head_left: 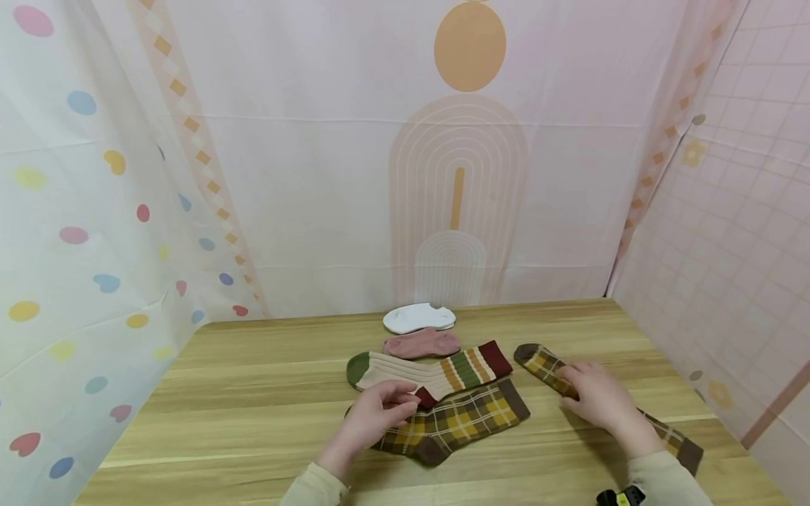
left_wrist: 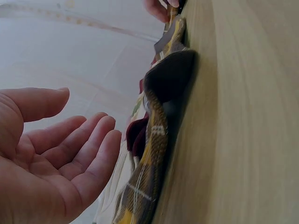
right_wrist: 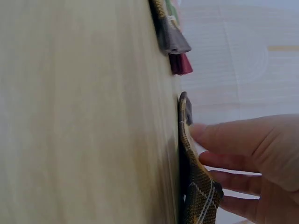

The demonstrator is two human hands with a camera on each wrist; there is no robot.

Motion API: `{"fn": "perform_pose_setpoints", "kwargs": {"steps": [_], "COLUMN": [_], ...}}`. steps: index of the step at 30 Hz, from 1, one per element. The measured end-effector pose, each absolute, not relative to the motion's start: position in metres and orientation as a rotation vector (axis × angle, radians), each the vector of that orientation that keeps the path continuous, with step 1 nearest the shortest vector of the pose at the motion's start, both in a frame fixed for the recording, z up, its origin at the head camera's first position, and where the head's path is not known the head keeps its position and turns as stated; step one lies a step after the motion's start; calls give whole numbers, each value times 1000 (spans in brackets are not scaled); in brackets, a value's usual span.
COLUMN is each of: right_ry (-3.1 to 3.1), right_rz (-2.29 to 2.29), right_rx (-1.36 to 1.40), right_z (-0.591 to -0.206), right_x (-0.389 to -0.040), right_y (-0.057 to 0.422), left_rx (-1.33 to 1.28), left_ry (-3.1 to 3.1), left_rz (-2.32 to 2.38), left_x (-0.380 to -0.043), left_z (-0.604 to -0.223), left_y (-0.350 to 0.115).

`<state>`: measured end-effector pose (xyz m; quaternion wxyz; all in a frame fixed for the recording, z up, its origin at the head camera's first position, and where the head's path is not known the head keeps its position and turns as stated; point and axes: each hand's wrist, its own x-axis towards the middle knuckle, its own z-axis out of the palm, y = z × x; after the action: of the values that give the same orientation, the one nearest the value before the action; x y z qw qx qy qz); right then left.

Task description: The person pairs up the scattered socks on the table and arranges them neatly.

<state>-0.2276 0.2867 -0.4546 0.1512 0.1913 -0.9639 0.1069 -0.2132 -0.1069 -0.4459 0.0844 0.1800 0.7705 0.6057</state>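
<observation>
My left hand (head_left: pixel 378 414) hovers over a brown and yellow plaid sock (head_left: pixel 471 420), its fingers loosely bent and holding nothing. In the left wrist view its palm and fingers (left_wrist: pixel 96 154) stand apart from the sock. At the right, my right hand (head_left: pixel 598 395) holds a second plaid sock (head_left: pixel 544 367) that lies lengthwise on the table. In the right wrist view the thumb lies on the near side of this plaid sock (right_wrist: pixel 201 193), and the fingertips are partly hidden behind it. Part of that sock is covered by the hand.
Behind the left plaid sock lie cream ribbed socks (head_left: pixel 405 372) with striped legs and burgundy cuffs. Farther back are pink socks (head_left: pixel 422 343) and white low-cut socks (head_left: pixel 418 318). The wooden table (head_left: pixel 253 393) meets patterned curtains (head_left: pixel 316 211) at its back and sides.
</observation>
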Motion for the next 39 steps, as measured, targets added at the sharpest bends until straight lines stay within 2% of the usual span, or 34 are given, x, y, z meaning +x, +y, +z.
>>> {"fn": "perform_pose_setpoints", "kwargs": {"steps": [6, 18, 31, 39], "right_ry": [-2832, -2828, -2806, -2731], "right_rz": [195, 272, 705, 894], "right_rx": [543, 512, 348, 351], "right_z": [-457, -456, -443, -430], "right_x": [-232, -245, -252, -252], "right_y": [286, 290, 311, 315], "left_rx": [558, 585, 576, 601], "left_ry": [2297, 2295, 2293, 2285], "left_rz": [1792, 1761, 1764, 1756], "left_x": [-213, -212, -213, -214], "left_z": [-449, -452, -457, -458], "left_y": [-100, -93, -90, -88]}}
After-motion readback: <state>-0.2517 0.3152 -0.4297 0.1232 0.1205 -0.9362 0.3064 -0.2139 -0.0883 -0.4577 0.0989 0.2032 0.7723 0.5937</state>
